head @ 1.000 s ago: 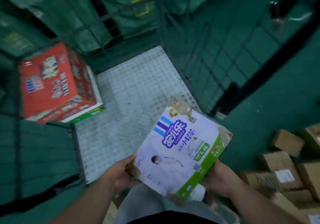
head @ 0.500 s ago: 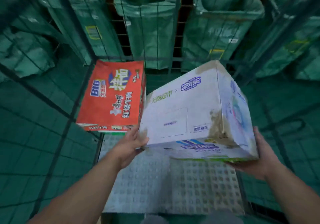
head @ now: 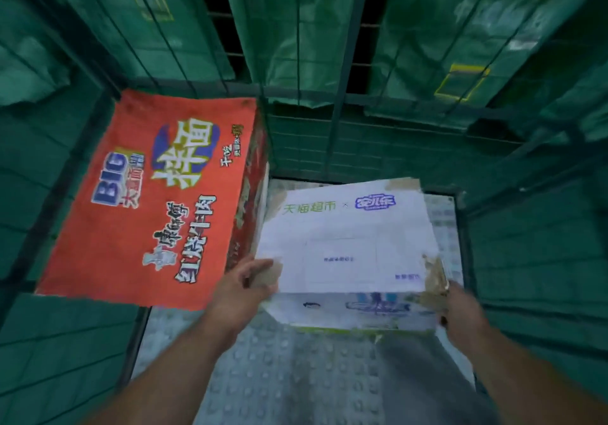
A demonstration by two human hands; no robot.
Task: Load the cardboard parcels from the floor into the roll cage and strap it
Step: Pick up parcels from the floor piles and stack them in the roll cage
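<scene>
Studded cage floor lay lower centre, red carton at centre-left. My left hand and right hand clamped the near corners of the white parcel.

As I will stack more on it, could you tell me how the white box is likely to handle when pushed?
The white box looks stiff: its faces are flat between the left hand and right hand. Its torn near corners may rip further under a hard grip. The studded cage floor probably resists sliding; flat-bottomed, it should not tip.
</scene>
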